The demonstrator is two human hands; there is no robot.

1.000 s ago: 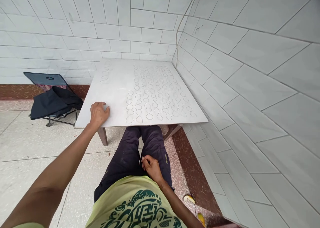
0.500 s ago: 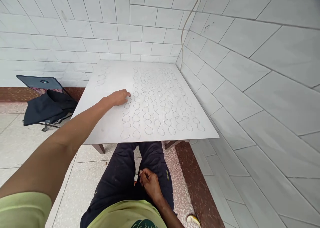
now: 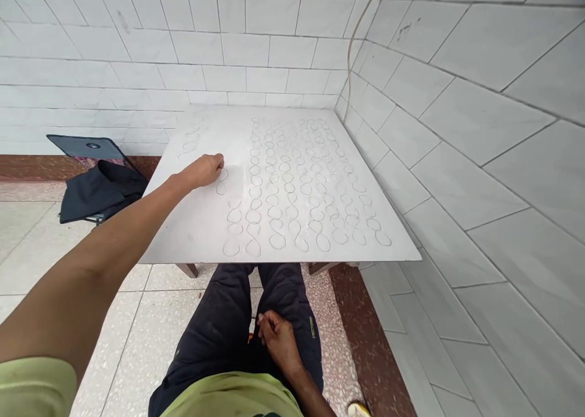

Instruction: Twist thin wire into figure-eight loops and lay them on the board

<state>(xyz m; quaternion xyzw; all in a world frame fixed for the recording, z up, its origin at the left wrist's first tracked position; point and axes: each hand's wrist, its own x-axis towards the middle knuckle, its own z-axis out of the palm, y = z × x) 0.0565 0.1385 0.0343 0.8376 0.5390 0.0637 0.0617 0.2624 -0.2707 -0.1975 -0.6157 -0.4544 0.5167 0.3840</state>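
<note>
A white board (image 3: 201,234) lies on a low table in front of me, covered with several rows of thin figure-eight wire loops (image 3: 292,191). My left hand (image 3: 205,170) reaches out over the board's left part, fingers curled, touching a loop (image 3: 222,182) that lies apart from the rows. My right hand (image 3: 276,338) rests on my lap, on dark trousers, with its fingers pinched on something thin that I cannot make out.
A tiled wall runs along the board's right side and behind it, with a cable (image 3: 354,45) hanging in the corner. A folding chair (image 3: 91,155) with dark cloth stands on the floor at left. Yellow footwear (image 3: 359,409) lies on the floor at lower right.
My left hand moved from the board's near left edge out to the loops, then drew left, and one loop now lies apart from the rows. My right hand stayed on my lap.
</note>
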